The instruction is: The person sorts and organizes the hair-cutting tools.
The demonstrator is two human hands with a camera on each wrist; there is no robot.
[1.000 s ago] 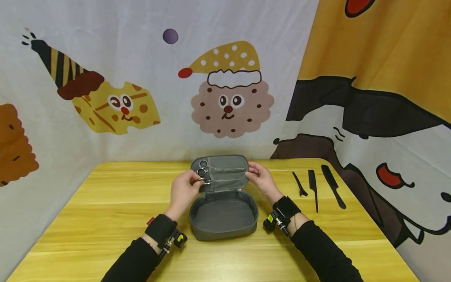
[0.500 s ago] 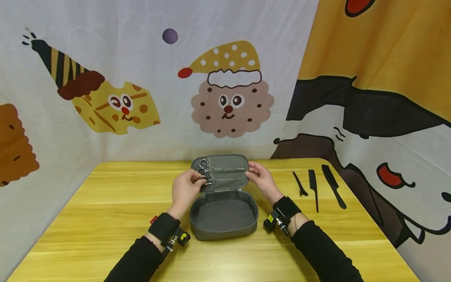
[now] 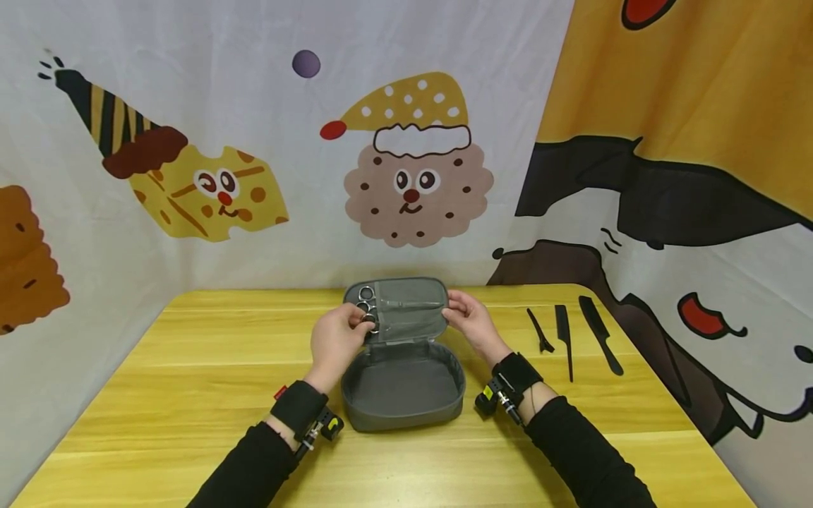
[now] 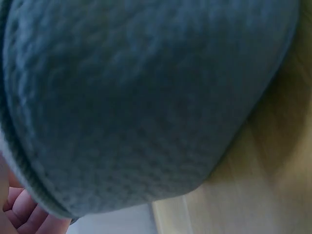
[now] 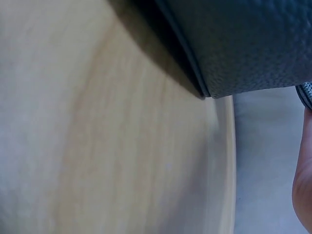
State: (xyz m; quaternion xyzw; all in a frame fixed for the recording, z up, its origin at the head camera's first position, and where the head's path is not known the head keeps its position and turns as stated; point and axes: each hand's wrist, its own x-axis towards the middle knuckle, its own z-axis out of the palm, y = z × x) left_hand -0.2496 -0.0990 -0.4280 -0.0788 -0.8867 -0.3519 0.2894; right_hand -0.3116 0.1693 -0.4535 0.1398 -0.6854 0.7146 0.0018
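A grey zip case (image 3: 406,420) stands unzipped on the table, its lid (image 3: 413,289) raised at the back. Inside the lid are clear pockets, and silver finger rings of scissors (image 3: 366,293) stick out at the left. My left hand (image 3: 333,344) pinches the ring of the lowest scissors (image 3: 373,328) between thumb and fingers; the blades are hidden. At the lid's right edge, my right hand (image 3: 475,326) grips it with thumb in front. The case wall (image 4: 146,107) fills most of the left wrist view, curled fingers (image 4: 29,212) at its lower left corner.
To the right on the wooden table (image 3: 222,395) lie a black hair clip (image 3: 540,331), a thin-tailed comb (image 3: 564,339) and a wider handled comb (image 3: 600,333). A printed cloth (image 3: 254,127) hangs right behind the table's back edge.
My left hand has shifted slightly right, and the lowest scissors have slid farther into the lid pocket. My right hand and the case have stayed in place.
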